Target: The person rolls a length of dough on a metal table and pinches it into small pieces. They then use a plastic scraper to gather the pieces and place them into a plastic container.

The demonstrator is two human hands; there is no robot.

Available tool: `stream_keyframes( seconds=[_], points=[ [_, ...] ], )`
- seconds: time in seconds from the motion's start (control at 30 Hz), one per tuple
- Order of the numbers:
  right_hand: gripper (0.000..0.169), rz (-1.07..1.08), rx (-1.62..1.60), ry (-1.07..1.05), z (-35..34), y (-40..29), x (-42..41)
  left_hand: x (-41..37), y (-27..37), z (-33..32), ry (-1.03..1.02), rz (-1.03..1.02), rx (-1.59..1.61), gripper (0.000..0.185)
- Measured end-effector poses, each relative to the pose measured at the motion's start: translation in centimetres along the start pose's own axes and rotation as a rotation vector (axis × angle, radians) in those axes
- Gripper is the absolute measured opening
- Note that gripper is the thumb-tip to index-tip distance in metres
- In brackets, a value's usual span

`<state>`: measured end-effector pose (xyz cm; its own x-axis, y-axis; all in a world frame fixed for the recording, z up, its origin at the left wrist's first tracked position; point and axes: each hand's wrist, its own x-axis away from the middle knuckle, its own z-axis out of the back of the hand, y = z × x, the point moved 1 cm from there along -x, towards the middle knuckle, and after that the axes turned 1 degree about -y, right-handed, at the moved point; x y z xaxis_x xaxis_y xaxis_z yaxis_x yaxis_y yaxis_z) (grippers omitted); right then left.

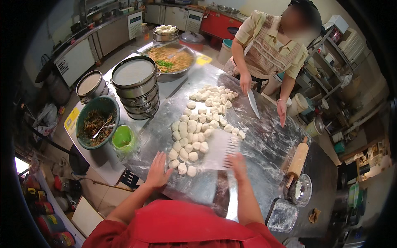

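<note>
My right hand [237, 166] grips a flat white scraper [217, 152] with a row of slots along one side; it is slightly blurred. The scraper stands at the right edge of many small dough pieces [190, 136] spread over the floured metal table [260, 173]. My left hand [157, 172] rests flat on the table with its fingers spread, just left of the nearest dough pieces, and holds nothing. Across the table a co-worker in a checked apron [260, 55] holds a knife [253, 104] in one hand; the other hand is held above the table.
Stacked steamers [138, 99], a green bowl of chopped filling [81, 124] and a bright green container [122, 136] stand at left. Farther back is a large basin of filling [173, 59]. At right lie a rolling pin [298, 159], a metal bowl [302, 190] and a floured tray [282, 215].
</note>
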<state>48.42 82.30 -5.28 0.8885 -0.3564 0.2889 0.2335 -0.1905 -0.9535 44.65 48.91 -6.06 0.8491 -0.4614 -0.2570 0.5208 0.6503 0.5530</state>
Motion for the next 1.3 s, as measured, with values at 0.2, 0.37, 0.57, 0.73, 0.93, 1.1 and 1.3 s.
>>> stream_keyframes(
  seconds=[0.2, 0.37, 0.57, 0.73, 0.93, 1.1, 1.3],
  points=[
    [0.016, 0.003, -0.061, 0.561, 12.8, 0.9, 1.4, 1.0, -2.6, 0.8, -0.150, -0.115, 0.056, 0.067],
    [0.015, 0.072, -0.066, 0.456, 2.7, 2.9, -3.9, 0.5, -3.5, 1.5, -0.236, -0.242, 0.079, 0.068],
    [0.025, 0.333, 0.657, 0.505, -4.4, -0.8, -4.5, 0.9, -4.1, 2.9, -0.283, -0.177, 0.133, 0.065],
    [0.023, 0.433, 1.007, 0.170, -2.5, -7.4, 4.8, 2.3, -4.7, 2.5, -0.096, -0.062, 0.171, 0.058],
    [0.017, 0.435, 1.300, -0.447, -6.3, -6.4, 9.7, 1.9, -3.5, 2.4, 0.047, -0.021, 0.113, 0.050],
    [0.018, 0.638, 1.144, -0.149, -2.4, -5.7, 9.5, 0.9, 1.2, 1.7, 0.126, -0.061, 0.173, 0.041],
    [0.020, 0.153, -0.006, -0.092, -2.2, -3.4, 12.7, -0.3, 8.5, -2.2, -0.180, -0.084, 0.587, 0.031]
  ],
)
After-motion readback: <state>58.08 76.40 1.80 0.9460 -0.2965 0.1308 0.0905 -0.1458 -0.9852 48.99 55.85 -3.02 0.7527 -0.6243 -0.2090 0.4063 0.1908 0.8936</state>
